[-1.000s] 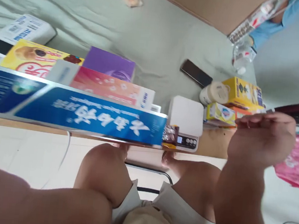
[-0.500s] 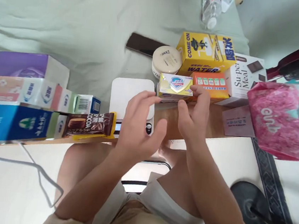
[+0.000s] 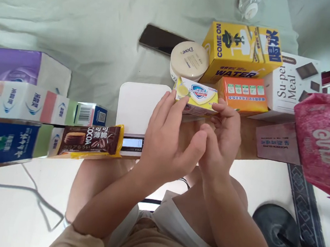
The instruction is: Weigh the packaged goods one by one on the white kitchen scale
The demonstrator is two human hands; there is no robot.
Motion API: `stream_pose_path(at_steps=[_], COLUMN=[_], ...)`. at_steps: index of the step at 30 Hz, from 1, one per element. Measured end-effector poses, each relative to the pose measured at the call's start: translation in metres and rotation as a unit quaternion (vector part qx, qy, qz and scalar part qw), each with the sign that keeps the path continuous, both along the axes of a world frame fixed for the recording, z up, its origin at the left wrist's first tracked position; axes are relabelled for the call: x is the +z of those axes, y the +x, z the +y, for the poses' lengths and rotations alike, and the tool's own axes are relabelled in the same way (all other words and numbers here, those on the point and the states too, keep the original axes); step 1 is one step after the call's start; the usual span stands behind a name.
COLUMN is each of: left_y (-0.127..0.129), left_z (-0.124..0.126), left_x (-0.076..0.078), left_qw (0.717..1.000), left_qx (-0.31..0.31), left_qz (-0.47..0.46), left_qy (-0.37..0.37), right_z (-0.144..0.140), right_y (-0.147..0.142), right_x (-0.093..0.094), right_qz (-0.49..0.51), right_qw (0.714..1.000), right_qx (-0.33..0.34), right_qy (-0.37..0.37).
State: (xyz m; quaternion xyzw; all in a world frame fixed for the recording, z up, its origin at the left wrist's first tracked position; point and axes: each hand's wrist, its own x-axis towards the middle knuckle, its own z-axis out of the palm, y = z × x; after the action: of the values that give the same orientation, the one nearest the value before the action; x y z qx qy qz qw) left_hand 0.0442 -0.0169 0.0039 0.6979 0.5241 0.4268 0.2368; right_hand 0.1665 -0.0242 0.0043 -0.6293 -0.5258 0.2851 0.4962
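A yellow soap box (image 3: 197, 95) with a blue shield logo sits tilted between my hands, lifted off the wooden table edge (image 3: 247, 136). My left hand (image 3: 171, 136) has its fingertips on the box's left end. My right hand (image 3: 224, 139) pinches the box's right end. Just left of the box lies a white kitchen scale (image 3: 135, 106) with its display facing me. Behind the box stands a round cream jar (image 3: 189, 59).
A yellow water carton (image 3: 237, 48), an orange box (image 3: 244, 94), a white chocolate box (image 3: 292, 87) and a pink bag (image 3: 325, 140) crowd the right. A cocoa bar (image 3: 91, 140), several boxes and a purple box (image 3: 23, 69) line the left. A phone (image 3: 160, 39) lies on green cloth.
The view swung right and settled on the table. My left hand came in from the scale onto the soap box, and both hands now hold it tilted.
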Motion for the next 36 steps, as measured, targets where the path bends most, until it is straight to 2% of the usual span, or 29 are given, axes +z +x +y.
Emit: stream_pose_path(at_steps=[5, 9, 12, 16, 18, 20, 22, 23, 25, 27, 30, 36], left_y=[-0.022, -0.049, -0.067, -0.083, -0.087, -0.090, -0.095, -0.099, -0.107, -0.116, -0.122, -0.123], left_z=[-0.013, -0.019, -0.017, -0.012, -0.009, -0.007, -0.004, -0.003, 0.001, 0.004, 0.007, 0.009], left_x=[0.021, 0.036, 0.041, 0.043, 0.043, 0.042, 0.038, 0.036, 0.032, 0.028, 0.026, 0.023], left_qw=[0.999, 0.999, 0.997, 0.986, 0.983, 0.990, 0.997, 0.996, 0.991, 0.990, 0.991, 0.993], left_qx=[0.027, 0.029, 0.033, 0.036, 0.047, 0.072, 0.078, 0.067, 0.030, 0.011, 0.014, 0.038], left_qz=[-0.022, -0.020, -0.027, 0.006, 0.029, 0.023, -0.005, -0.016, -0.026, -0.025, -0.040, -0.064], left_qy=[-0.018, -0.038, -0.066, -0.160, -0.178, -0.123, -0.006, 0.054, 0.126, 0.141, 0.127, 0.088], right_z=[-0.002, -0.005, -0.006, -0.005, -0.003, -0.001, 0.001, 0.001, 0.002, 0.003, 0.004, 0.005], right_y=[-0.014, -0.031, -0.044, -0.054, -0.055, -0.053, -0.050, -0.048, -0.046, -0.044, -0.042, -0.040], right_x=[-0.008, -0.013, -0.017, -0.021, -0.021, -0.019, -0.017, -0.016, -0.016, -0.016, -0.018, -0.024], right_qz=[0.063, 0.119, 0.149, 0.076, 0.057, 0.070, 0.079, 0.076, 0.067, 0.060, 0.044, -0.073], right_qw=[0.996, 0.989, 0.984, 0.991, 0.993, 0.994, 0.994, 0.993, 0.991, 0.991, 0.992, 0.995], right_qx=[0.038, 0.077, 0.091, 0.109, 0.107, 0.079, 0.039, 0.022, 0.006, 0.006, 0.012, 0.009], right_qy=[0.045, 0.041, 0.043, 0.020, 0.002, 0.024, 0.070, 0.092, 0.115, 0.120, 0.114, 0.061])
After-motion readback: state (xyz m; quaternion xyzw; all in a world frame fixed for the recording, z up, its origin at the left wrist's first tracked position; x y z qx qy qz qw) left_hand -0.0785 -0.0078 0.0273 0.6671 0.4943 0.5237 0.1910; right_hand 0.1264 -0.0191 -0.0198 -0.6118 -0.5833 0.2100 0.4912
